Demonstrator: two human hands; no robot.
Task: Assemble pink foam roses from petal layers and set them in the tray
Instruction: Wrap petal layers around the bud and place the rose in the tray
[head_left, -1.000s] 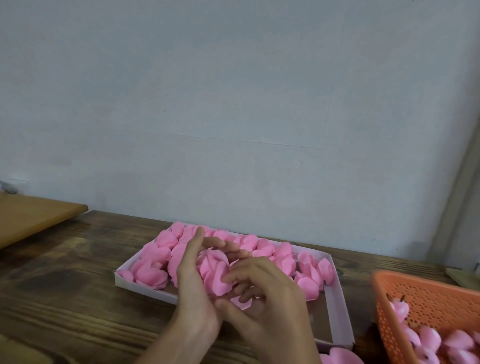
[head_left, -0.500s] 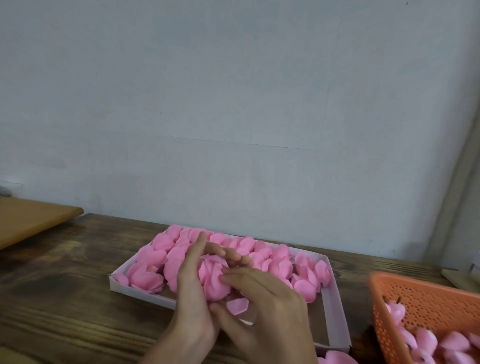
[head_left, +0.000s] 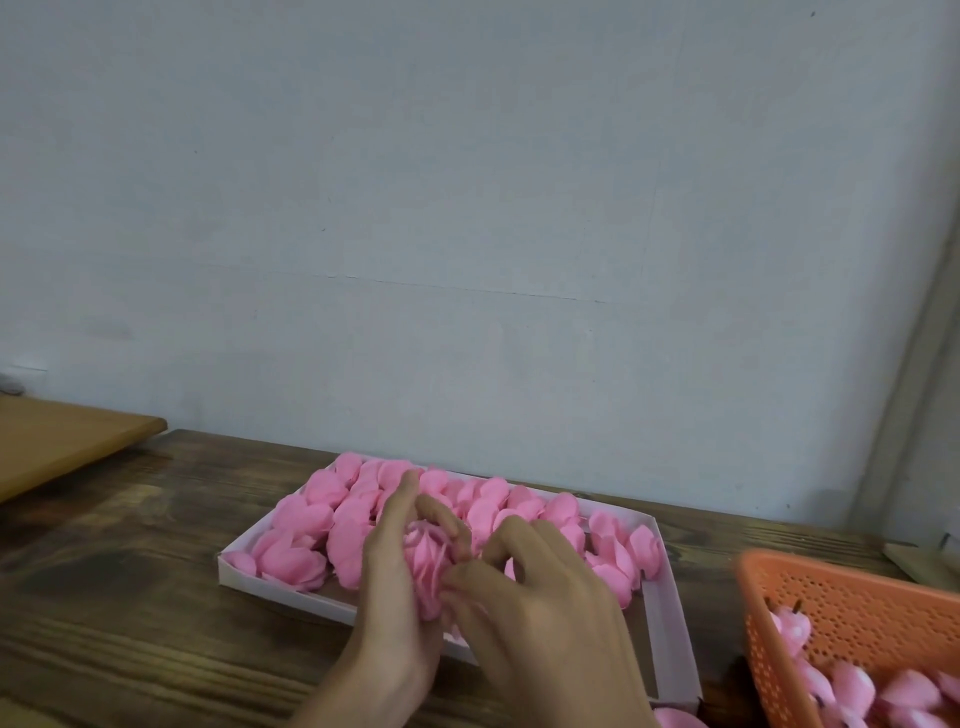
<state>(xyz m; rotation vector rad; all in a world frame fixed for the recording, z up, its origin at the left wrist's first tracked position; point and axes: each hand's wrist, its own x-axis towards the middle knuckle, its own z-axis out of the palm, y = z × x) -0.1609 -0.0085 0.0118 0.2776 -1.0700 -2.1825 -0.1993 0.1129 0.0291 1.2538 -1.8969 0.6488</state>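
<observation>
Rose (head_left: 429, 569) over tray (head_left: 275, 584): left hand (head_left: 392, 597) grip curled round it, right hand (head_left: 543, 618) grip pinching its petals

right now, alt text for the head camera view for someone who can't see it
A left hand and right hand hold a pink foam rose between them over a shallow pale tray of pink roses, on a dark wooden table. An orange basket of more pink pieces sits at the right; a plain wall fills the top.
</observation>
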